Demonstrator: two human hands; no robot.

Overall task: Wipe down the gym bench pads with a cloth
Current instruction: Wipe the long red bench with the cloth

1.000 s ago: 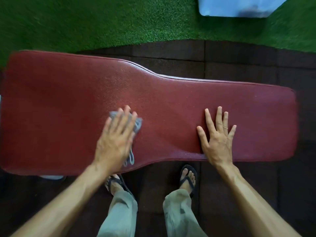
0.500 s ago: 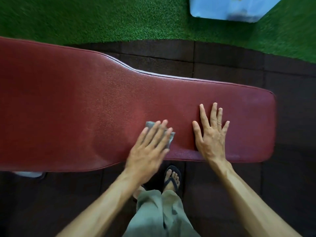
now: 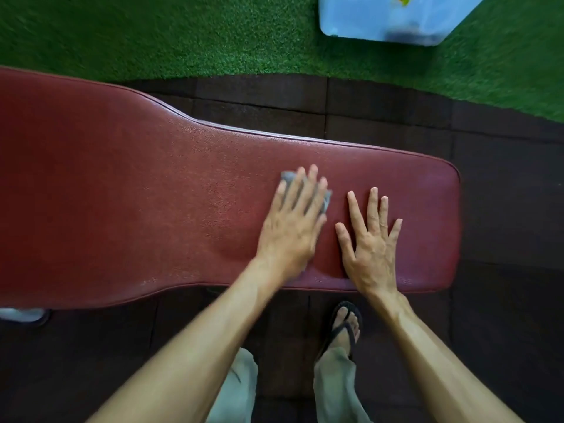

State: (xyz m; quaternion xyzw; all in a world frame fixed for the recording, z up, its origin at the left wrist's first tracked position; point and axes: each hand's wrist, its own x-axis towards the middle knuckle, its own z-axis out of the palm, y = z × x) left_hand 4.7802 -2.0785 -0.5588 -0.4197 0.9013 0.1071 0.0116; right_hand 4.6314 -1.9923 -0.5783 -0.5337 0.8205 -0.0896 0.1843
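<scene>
A dark red bench pad (image 3: 152,209) runs from left to right across the view, wide at the left and narrow at the right. My left hand (image 3: 293,227) presses flat on a small grey cloth (image 3: 288,177) on the narrow part; only the cloth's corners show past my fingers, and the hand is blurred. My right hand (image 3: 370,242) lies flat on the pad just to the right, fingers spread, holding nothing. A narrow gap of pad separates the two hands.
Dark rubber floor tiles (image 3: 503,209) surround the bench, with green artificial turf (image 3: 183,35) beyond. A pale blue plastic container (image 3: 393,16) stands on the turf at the top right. My feet in sandals (image 3: 343,326) stand close to the pad's near edge.
My left hand has slid the cloth rightwards along the pad, then away from the near edge, ending close beside my right hand. My right hand has stayed planted. The camera view shifted right.
</scene>
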